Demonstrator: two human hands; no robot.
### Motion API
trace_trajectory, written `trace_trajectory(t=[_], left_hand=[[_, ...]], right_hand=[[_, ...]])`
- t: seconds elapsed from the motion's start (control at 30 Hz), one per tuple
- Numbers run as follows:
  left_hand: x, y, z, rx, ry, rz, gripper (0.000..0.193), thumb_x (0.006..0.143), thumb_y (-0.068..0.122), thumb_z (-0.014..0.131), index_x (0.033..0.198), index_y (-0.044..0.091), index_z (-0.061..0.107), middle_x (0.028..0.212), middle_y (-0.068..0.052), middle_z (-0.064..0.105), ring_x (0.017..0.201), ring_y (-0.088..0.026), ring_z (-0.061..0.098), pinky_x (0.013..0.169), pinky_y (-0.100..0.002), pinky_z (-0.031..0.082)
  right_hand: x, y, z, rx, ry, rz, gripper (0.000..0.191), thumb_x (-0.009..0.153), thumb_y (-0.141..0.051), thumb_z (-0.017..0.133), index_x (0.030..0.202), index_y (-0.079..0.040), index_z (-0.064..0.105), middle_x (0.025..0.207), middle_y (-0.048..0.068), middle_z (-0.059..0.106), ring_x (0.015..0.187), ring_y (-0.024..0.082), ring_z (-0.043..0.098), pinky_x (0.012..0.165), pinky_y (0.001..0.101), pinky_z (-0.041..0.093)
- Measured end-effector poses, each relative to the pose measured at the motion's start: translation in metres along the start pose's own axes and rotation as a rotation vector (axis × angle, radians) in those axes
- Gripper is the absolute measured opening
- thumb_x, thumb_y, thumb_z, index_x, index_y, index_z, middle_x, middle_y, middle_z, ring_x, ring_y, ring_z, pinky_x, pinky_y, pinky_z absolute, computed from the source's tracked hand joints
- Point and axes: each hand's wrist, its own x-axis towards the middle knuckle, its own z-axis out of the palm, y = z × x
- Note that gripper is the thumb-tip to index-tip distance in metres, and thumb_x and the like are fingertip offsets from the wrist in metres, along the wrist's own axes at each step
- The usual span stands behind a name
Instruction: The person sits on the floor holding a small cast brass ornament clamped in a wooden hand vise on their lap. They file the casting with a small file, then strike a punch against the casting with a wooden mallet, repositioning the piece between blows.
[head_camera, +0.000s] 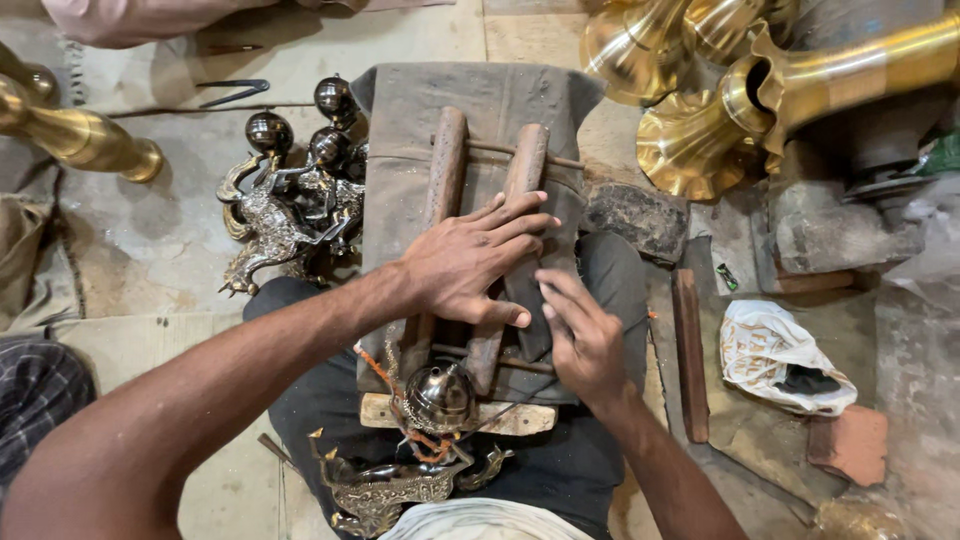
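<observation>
While both hands meet over it, the wooden frame (470, 200), two rounded bars joined by thin rods, lies on a grey cloth (400, 130) across the person's lap. The left hand (470, 265) rests flat on the bars, fingers spread, gripping nothing. The right hand (580, 335) presses just beside it with fingers bent; whether it pinches anything I cannot tell. Near the body sits a dark metal figure (420, 450) with a ball top and orange cord. Similar figures (290, 200) lie left of the cloth. Polished brass horns (720, 110) crowd the upper right, and a white bag (775, 355) lies on the floor at right.
</observation>
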Motion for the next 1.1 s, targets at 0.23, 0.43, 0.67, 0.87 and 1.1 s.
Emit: trace_trajectory(t=[0.23,0.43,0.67,0.87,1.1], left_hand=[[-0.003,-0.009,0.006,0.007,-0.013,0.003,0.089,0.088,0.074,0.057,0.130,-0.004,0.058,0.159,-0.016,0.041,0.156,-0.034,0.021,0.124,-0.056,0.025],[0.001,-0.002,-0.001,-0.005,-0.010,-0.003,0.086,0.088,0.073,0.057,0.129,-0.003,0.058,0.158,-0.016,0.041,0.156,-0.034,0.021,0.124,-0.057,0.025],[-0.001,-0.009,0.004,-0.010,-0.014,0.010,0.085,0.088,0.072,0.058,0.129,-0.003,0.058,0.158,-0.016,0.041,0.156,-0.035,0.021,0.124,-0.057,0.026],[0.001,-0.002,-0.001,-0.001,-0.002,0.006,0.085,0.088,0.073,0.057,0.126,-0.003,0.059,0.159,-0.016,0.041,0.157,-0.034,0.021,0.125,-0.057,0.026],[0.001,-0.008,0.002,0.015,-0.040,-0.015,0.086,0.088,0.073,0.057,0.128,-0.003,0.058,0.158,-0.016,0.041,0.156,-0.034,0.021,0.124,-0.056,0.026]], right_hand=[[-0.036,-0.015,-0.010,-0.066,-0.037,0.100,0.023,0.089,0.005,0.064,0.110,0.002,0.072,0.126,0.013,0.072,0.108,0.031,0.075,0.085,0.0350,0.061],[0.003,0.008,0.002,-0.024,-0.001,-0.028,0.021,0.093,0.006,0.064,0.114,0.003,0.068,0.128,0.013,0.070,0.111,0.034,0.074,0.087,0.0367,0.061],[-0.044,-0.012,-0.017,0.002,-0.049,0.159,0.024,0.089,0.005,0.063,0.112,0.000,0.070,0.125,0.012,0.072,0.099,0.029,0.078,0.078,0.0332,0.061],[0.006,0.015,0.002,0.010,0.015,-0.022,0.021,0.094,0.006,0.064,0.115,0.003,0.069,0.129,0.015,0.070,0.112,0.034,0.073,0.091,0.0366,0.059],[-0.040,-0.001,-0.014,0.014,-0.035,0.038,0.024,0.089,0.007,0.061,0.111,0.003,0.070,0.128,0.016,0.070,0.112,0.034,0.073,0.091,0.0361,0.060]])
